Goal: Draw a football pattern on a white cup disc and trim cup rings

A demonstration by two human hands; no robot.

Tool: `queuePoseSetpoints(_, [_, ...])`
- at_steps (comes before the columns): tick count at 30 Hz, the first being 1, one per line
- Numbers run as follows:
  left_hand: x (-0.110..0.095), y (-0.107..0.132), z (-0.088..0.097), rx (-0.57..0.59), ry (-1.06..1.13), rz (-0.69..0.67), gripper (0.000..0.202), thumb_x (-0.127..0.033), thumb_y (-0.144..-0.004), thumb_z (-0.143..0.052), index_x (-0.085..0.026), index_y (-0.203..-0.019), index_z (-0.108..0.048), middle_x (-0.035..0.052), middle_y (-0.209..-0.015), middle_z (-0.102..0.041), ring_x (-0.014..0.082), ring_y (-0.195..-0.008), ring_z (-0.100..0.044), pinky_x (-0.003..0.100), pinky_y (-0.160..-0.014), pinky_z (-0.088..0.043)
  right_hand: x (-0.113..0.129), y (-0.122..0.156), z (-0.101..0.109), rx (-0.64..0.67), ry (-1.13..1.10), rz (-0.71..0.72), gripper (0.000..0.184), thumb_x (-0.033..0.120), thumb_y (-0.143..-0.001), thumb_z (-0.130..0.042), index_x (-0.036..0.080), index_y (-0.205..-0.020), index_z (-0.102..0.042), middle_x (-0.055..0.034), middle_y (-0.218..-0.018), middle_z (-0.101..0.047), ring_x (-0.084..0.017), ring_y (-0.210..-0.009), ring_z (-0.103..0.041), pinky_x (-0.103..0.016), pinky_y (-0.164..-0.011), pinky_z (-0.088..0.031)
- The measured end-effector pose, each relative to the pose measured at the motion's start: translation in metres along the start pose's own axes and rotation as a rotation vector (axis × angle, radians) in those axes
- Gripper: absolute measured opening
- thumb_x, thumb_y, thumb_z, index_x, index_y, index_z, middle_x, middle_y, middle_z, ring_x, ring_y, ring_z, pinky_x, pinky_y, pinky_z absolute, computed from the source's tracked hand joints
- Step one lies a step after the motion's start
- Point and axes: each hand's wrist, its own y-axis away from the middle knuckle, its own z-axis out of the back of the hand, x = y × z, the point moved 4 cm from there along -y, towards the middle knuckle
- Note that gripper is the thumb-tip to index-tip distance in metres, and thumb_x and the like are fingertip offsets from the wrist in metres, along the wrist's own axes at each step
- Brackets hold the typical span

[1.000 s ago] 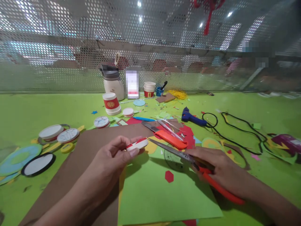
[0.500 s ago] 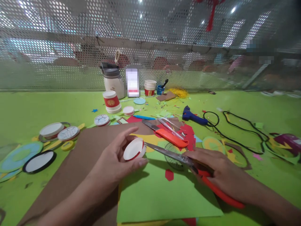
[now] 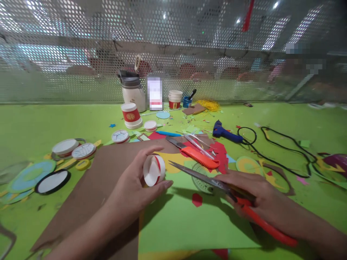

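My left hand holds a small white paper cup piece with a red band, its open side tipped toward me. Thumb and fingers curve round its left and lower edge. In my right hand is a pair of scissors with red handles, the blades pointing left at the cup piece, a short gap away. The blades look nearly closed. Below both hands lies a green paper sheet with a red paper hexagon on it. A clear round template is partly hidden under the scissors.
An orange box cutter and a blue pen lie beyond the hands. A blue glue gun with its black cord is at right. Lids and paper rings lie left. A red-white cup and a kettle stand behind.
The cup piece has turned in my left hand so more of its inside shows. The scissors have drawn slightly away from its rim. The whole view has shifted a little.
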Motion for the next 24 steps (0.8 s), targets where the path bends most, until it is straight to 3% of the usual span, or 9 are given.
queuePoseSetpoints(4, [0.000, 0.001, 0.003, 0.051, 0.068, 0.017, 0.059, -0.025, -0.076, -0.083, -0.030, -0.128, -0.055, -0.0048, -0.079, -0.061, 0.0147, -0.063, -0.053, 0.023, -0.057, -0.042, 0.010, 0.003, 0.008, 0.006, -0.043, 0.009, 0.064, 0.007, -0.073, -0.061, 0.032, -0.131, -0.072, -0.0040, -0.112, -0.079, -0.026, -0.096, -0.075, -0.035, -0.086, -0.062])
queuePoseSetpoints(7, [0.000, 0.003, 0.001, 0.050, 0.124, -0.021, 0.052, -0.019, -0.077, -0.078, -0.029, -0.121, -0.052, -0.0050, -0.083, -0.062, 0.0131, -0.063, -0.055, 0.023, -0.058, -0.044, 0.021, 0.001, 0.010, 0.069, -0.127, -0.023, 0.046, 0.015, -0.083, -0.065, 0.033, -0.124, -0.074, -0.0021, -0.101, -0.079, -0.022, -0.083, -0.074, -0.029, -0.077, -0.061])
queuePoseSetpoints(10, [-0.003, 0.004, -0.002, 0.010, 0.128, -0.105, 0.046, -0.018, -0.080, -0.075, -0.028, -0.118, -0.052, -0.0040, -0.088, -0.063, 0.0125, -0.070, -0.058, 0.024, -0.067, -0.049, 0.027, -0.003, 0.007, 0.196, -0.246, -0.070, 0.032, 0.035, -0.088, -0.074, 0.031, -0.119, -0.075, -0.0018, -0.100, -0.078, -0.021, -0.084, -0.072, -0.027, -0.076, -0.060])
queuePoseSetpoints(13, [-0.004, 0.004, -0.003, -0.032, 0.085, -0.168, 0.044, -0.019, -0.080, -0.075, -0.026, -0.116, -0.052, -0.0011, -0.100, -0.066, 0.0148, -0.081, -0.064, 0.029, -0.079, -0.053, 0.028, -0.002, 0.002, 0.322, -0.408, -0.085, 0.035, 0.051, -0.089, -0.071, 0.028, -0.115, -0.076, -0.0021, -0.089, -0.074, -0.020, -0.077, -0.070, -0.023, -0.064, -0.058])
queuePoseSetpoints(15, [-0.003, 0.002, -0.003, -0.027, 0.045, -0.194, 0.044, -0.019, -0.080, -0.075, -0.026, -0.115, -0.049, -0.0002, -0.104, -0.067, 0.0154, -0.083, -0.066, 0.030, -0.079, -0.054, 0.028, 0.001, 0.002, 0.302, -0.489, -0.083, 0.042, 0.059, -0.091, -0.066, 0.028, -0.116, -0.076, -0.0042, -0.086, -0.073, -0.019, -0.071, -0.068, -0.024, -0.058, -0.055])
queuePoseSetpoints(18, [0.003, 0.000, 0.000, -0.046, -0.015, -0.242, 0.043, -0.019, -0.080, -0.073, -0.026, -0.114, -0.048, 0.0008, -0.106, -0.069, 0.0156, -0.086, -0.067, 0.031, -0.081, -0.054, 0.029, 0.004, 0.004, 0.209, -0.603, -0.195, 0.053, 0.070, -0.091, -0.060, 0.029, -0.120, -0.076, -0.0056, -0.080, -0.072, -0.017, -0.063, -0.064, -0.026, -0.055, -0.053])
queuePoseSetpoints(20, [0.007, -0.002, 0.002, -0.071, -0.046, -0.260, 0.045, -0.020, -0.078, -0.074, -0.026, -0.114, -0.048, 0.0021, -0.108, -0.070, 0.0174, -0.090, -0.069, 0.033, -0.085, -0.055, 0.032, 0.006, 0.001, 0.272, -0.710, -0.259, 0.061, 0.077, -0.090, -0.056, 0.027, -0.119, -0.076, -0.0039, -0.073, -0.067, -0.014, -0.055, -0.058, -0.025, -0.052, -0.050])
queuePoseSetpoints(23, [0.012, -0.003, 0.004, -0.078, -0.074, -0.263, 0.050, -0.021, -0.073, -0.077, -0.026, -0.114, -0.049, 0.0042, -0.109, -0.072, 0.0217, -0.099, -0.071, 0.037, -0.090, -0.056, 0.034, 0.013, -0.010, 0.437, -0.817, -0.234, 0.064, 0.076, -0.095, -0.049, 0.021, -0.120, -0.073, -0.0025, -0.069, -0.063, -0.012, -0.052, -0.056, -0.021, -0.049, -0.048])
queuePoseSetpoints(24, [0.013, -0.003, 0.005, -0.084, -0.080, -0.260, 0.050, -0.021, -0.073, -0.078, -0.027, -0.114, -0.049, 0.0047, -0.110, -0.073, 0.0227, -0.101, -0.072, 0.038, -0.092, -0.057, 0.028, 0.015, -0.013, 0.388, -0.798, -0.239, 0.059, 0.069, -0.101, -0.044, 0.022, -0.121, -0.072, -0.0035, -0.072, -0.065, -0.012, -0.056, -0.060, -0.020, -0.050, -0.049])
